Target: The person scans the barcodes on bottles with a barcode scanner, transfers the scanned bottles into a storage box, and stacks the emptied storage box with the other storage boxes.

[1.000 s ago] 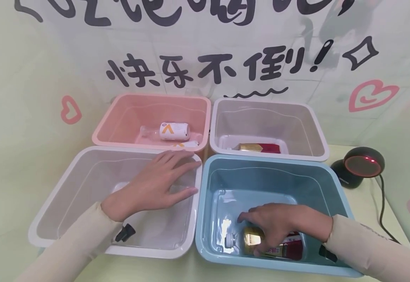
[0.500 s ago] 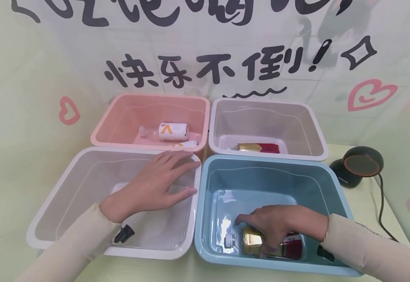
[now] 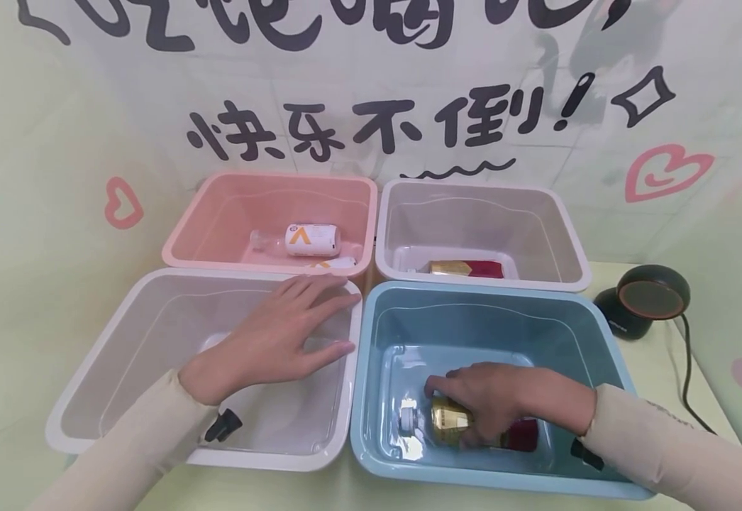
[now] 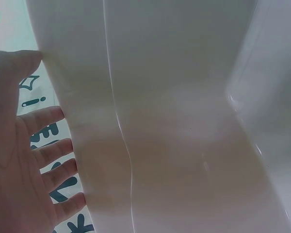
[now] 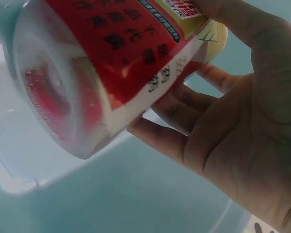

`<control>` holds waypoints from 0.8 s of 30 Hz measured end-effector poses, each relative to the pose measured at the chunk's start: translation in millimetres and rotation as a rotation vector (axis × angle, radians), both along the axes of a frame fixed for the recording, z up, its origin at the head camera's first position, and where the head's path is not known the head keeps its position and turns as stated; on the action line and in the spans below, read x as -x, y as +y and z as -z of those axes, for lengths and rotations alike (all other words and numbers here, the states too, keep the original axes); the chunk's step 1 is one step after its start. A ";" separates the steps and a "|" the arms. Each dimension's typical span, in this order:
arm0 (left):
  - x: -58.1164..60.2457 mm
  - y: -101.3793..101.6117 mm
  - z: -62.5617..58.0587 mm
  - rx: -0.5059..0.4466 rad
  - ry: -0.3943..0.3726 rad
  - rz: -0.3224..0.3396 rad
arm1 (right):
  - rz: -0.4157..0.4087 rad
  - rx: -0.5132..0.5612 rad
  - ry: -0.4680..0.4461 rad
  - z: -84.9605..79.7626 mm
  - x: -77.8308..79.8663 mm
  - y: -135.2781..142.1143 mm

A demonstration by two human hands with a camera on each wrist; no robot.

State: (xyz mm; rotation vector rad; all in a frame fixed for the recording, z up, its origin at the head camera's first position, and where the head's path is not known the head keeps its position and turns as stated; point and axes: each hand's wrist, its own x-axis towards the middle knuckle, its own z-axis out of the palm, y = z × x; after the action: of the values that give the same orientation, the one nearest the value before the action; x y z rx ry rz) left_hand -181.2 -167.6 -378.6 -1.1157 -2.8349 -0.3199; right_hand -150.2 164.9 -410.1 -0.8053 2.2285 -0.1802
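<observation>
Inside the blue bin (image 3: 409, 365), my right hand (image 3: 495, 397) grips a clear bottle (image 3: 449, 420) with a red and gold label and a white cap. The cap points left, and the hand covers the bottle's middle. In the right wrist view the clear base of the bottle (image 5: 121, 53) faces the camera, thumb on one side and fingers on the other. My left hand (image 3: 269, 337), fingers spread, reaches over the pale grey bin (image 3: 269, 461) at front left. Its fingertips touch that bin's edge in the left wrist view, where the inner wall (image 4: 169, 97) fills most of the frame.
Behind stands a pink bin (image 3: 250, 206) with a white-labelled bottle (image 3: 312, 240) and part of another label (image 3: 335, 262). A second pale bin (image 3: 479, 213), back right, contains a red and gold bottle (image 3: 467, 268). A black round-headed device (image 3: 654, 292) with a cable stands at right.
My right hand has taken hold of the red and gold bottle, which has shifted slightly left and up from the bin floor. The left hand stays in place. The device's red lights went off.
</observation>
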 end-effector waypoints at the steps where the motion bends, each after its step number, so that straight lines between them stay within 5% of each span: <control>1: 0.3 0.1 -0.4 0.005 -0.006 -0.005 | 0.001 0.005 0.008 -2.5 1.0 0.2; 24: 0.3 0.7 0.6 -0.022 0.014 0.004 | 0.023 0.144 0.168 -64.8 3.9 26.5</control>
State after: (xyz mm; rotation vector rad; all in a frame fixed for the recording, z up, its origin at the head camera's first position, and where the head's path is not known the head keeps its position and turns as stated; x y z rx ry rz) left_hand -181.5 -166.9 -379.2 -1.1158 -2.8103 -0.3410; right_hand -154.1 191.4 -345.3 -0.9006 2.4042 -0.2964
